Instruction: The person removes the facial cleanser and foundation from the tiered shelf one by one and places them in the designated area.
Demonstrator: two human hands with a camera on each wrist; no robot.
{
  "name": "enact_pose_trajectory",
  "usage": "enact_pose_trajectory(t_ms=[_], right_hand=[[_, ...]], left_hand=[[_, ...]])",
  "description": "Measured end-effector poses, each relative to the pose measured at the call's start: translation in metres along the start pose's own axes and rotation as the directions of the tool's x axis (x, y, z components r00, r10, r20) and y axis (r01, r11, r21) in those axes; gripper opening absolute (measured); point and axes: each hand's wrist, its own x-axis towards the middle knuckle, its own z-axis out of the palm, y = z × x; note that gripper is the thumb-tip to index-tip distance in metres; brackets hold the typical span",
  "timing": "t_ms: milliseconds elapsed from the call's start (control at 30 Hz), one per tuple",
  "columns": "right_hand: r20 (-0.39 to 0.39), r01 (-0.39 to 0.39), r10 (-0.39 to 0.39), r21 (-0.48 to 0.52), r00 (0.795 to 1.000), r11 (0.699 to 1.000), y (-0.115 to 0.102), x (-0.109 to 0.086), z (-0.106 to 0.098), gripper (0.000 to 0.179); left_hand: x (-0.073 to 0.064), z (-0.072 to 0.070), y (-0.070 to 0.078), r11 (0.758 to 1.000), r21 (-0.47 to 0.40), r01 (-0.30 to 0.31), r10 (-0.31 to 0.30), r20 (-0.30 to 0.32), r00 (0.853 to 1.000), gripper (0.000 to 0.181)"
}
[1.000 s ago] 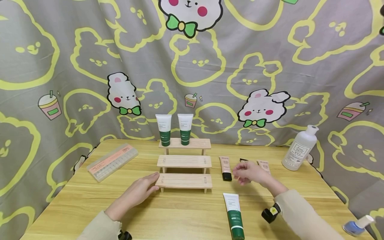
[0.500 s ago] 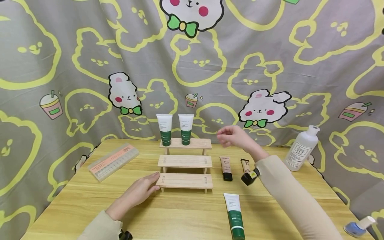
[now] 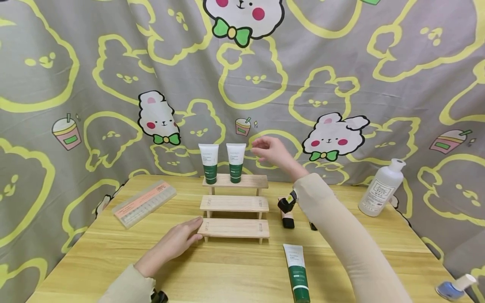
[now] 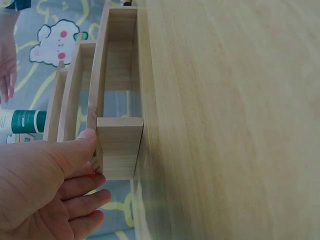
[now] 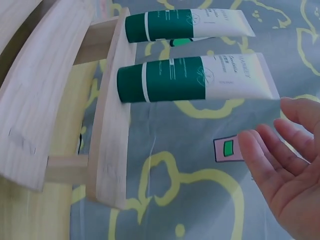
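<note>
A wooden three-step display stand stands mid-table. My left hand holds the left end of its lowest step; in the left wrist view, the thumb and index finger pinch the step's edge. Two white-and-green squeeze tubes stand upright on the top step, a left tube and a right tube. Just right of the right tube, my right hand hovers with loosely bent fingers, holding nothing. In the right wrist view, a gap separates its fingertips from the nearer tube.
A third white-and-green tube lies at the front. Beside the stand, a pink BB tube is partly hidden by my right wrist camera. A white bottle and blue nail polish are at right, a flat clear case at left.
My right hand has risen from beside the small tubes on the table and moved left and back to the top step. My left hand keeps its place on the stand.
</note>
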Motion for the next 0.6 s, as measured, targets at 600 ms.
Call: enact_pose_trajectory(t_ms=[600], right_hand=[[-0.124,0.061,-0.046,0.125,0.991,0.990,-0.005,0.013,0.027,0.018]], left_hand=[[0.000,-0.001,0.000,1.000,0.001,-0.012,0.012,-0.003,1.000,0.048]])
